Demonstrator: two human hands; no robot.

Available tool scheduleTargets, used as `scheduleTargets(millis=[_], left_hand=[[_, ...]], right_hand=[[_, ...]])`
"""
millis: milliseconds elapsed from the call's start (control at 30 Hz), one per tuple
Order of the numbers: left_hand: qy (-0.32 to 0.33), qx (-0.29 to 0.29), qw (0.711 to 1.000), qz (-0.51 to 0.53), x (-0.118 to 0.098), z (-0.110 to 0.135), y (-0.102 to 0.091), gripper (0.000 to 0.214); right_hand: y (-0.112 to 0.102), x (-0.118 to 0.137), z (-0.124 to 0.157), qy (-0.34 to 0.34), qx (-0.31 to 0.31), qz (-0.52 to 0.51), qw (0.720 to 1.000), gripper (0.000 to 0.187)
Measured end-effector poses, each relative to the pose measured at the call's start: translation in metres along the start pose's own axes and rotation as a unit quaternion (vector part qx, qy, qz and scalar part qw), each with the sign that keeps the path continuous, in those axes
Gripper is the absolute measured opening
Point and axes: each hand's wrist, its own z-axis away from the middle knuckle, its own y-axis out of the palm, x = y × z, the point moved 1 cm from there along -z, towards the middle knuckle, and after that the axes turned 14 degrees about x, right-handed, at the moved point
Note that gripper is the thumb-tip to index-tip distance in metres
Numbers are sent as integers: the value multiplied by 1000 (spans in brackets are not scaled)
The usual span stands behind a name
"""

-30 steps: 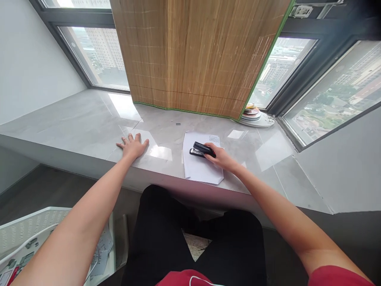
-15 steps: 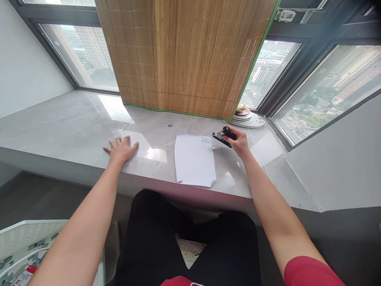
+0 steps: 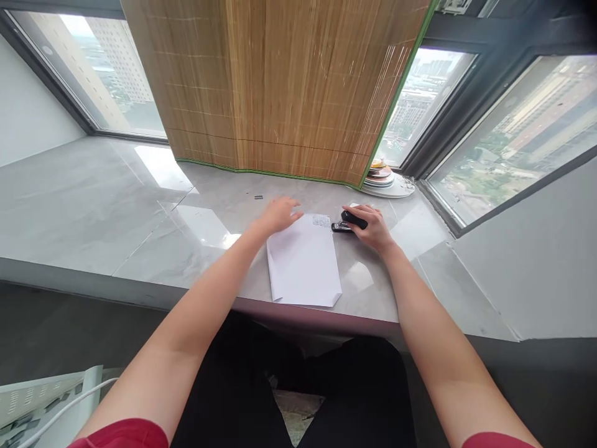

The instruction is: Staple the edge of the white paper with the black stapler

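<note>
White paper sheets (image 3: 304,264) lie near the ledge's front edge, with a small printed patch at the top right and bent lower corners. My left hand (image 3: 280,214) is over the paper's top left corner, its fingers apart and nothing held in them. Just right of the paper, my right hand (image 3: 372,225) grips a black stapler (image 3: 353,219), whose front end points left at the paper's upper right edge. A small grey strip of staples (image 3: 259,197) rests on the ledge beyond my left hand.
The pale tiled window ledge (image 3: 153,249) spans the view. A bamboo blind (image 3: 280,87) hangs over its back. Stacked plates (image 3: 380,177) stand at the back right corner by the windows. At lower left on the floor is a white basket (image 3: 51,404).
My left hand has moved right from the bare ledge to the paper's top left corner. My right hand has lowered the stapler, now level beside the paper's edge.
</note>
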Motion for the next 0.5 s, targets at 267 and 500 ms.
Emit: scheduleTargets(millis=[267, 500], left_hand=[[9, 22, 999, -39, -15, -49, 32, 26], [3, 32, 999, 43, -14, -48, 25, 20]], right_hand=[[5, 9, -5, 20, -5, -7, 1000, 41], [7, 15, -7, 27, -6, 0, 1000, 42]])
